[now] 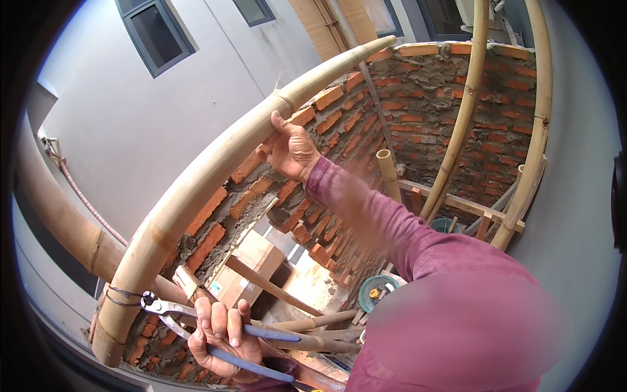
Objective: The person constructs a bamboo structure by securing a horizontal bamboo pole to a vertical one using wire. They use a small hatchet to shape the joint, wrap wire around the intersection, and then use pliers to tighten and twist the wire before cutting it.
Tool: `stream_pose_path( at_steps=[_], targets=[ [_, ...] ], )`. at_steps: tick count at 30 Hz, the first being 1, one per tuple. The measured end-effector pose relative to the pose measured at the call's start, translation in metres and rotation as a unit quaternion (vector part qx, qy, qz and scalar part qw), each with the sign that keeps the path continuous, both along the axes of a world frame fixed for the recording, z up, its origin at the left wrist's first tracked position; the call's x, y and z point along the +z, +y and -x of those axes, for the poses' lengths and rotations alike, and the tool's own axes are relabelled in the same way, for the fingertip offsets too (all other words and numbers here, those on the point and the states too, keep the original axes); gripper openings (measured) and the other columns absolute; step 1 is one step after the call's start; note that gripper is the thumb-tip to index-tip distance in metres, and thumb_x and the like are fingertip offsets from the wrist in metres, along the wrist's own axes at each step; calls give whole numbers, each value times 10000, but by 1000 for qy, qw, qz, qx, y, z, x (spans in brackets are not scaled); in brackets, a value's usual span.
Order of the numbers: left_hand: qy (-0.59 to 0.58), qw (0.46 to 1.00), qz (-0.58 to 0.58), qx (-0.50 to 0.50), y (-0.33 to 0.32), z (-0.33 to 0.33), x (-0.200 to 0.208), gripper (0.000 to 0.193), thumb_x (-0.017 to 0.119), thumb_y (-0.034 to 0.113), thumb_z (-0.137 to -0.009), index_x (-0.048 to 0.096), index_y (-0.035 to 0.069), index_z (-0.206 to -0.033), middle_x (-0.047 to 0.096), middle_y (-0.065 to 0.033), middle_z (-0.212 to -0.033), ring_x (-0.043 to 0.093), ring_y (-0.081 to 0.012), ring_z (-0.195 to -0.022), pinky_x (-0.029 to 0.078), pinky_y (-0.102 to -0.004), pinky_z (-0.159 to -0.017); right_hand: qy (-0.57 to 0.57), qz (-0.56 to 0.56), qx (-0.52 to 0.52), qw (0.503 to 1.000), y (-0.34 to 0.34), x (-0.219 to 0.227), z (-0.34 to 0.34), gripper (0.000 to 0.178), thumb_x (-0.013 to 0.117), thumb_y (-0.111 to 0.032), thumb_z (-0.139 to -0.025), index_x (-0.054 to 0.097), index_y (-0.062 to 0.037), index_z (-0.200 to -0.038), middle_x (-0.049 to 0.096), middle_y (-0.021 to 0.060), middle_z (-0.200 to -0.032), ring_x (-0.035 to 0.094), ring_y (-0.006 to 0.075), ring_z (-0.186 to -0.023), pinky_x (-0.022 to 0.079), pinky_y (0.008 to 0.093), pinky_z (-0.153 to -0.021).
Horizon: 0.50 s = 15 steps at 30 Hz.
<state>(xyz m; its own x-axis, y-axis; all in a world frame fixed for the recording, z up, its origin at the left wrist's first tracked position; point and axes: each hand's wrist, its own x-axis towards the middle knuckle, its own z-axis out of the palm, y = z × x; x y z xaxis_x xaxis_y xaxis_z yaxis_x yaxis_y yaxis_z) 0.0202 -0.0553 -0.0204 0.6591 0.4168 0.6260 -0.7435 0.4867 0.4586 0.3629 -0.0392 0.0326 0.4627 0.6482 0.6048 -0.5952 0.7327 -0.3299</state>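
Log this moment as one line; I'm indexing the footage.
left hand: holds blue-handled pincers at wire tie | right hand: grips bamboo pole | behind: brick wall

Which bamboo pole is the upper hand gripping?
The thick pale bamboo pole arching across the brick wall, wire-tied at its lower end. The hand holds it midway; the two thinner poles at right stand untouched.

Building site: raw brick wall [418,98], bamboo scaffolding [215,176].

Soft, even daylight is filling the scene, casting hardly any shadows and no glare. The fisheye is bending the bamboo pole [215,170] and darkening the rim. The purple sleeve [457,307] is blurring at lower right.
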Motion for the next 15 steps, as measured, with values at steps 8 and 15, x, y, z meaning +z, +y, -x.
stream_pose_path(
  at_steps=[8,15],
  targets=[
    [-7,1000,-4,11,4,-8,-4,209,519,186,-872,328,102,-859,338,-14,-637,401,-161,-499,331,-507,-1078,-37,15,0,999,-16,-8,1,305,650,-428,-854,591,-172,-1009,599,-47,-928,506,128,-928,339,350,-797],
    [-1,1000,6,16,6,-7,-7,212,519,195,-880,328,104,-862,343,-10,-643,413,-163,-498,330,-534,-1068,-21,3,-20,1000,-15,-11,5,310,652,-422,-855,585,-167,-1017,592,-41,-941,502,126,-943,344,351,-827]
  ],
)
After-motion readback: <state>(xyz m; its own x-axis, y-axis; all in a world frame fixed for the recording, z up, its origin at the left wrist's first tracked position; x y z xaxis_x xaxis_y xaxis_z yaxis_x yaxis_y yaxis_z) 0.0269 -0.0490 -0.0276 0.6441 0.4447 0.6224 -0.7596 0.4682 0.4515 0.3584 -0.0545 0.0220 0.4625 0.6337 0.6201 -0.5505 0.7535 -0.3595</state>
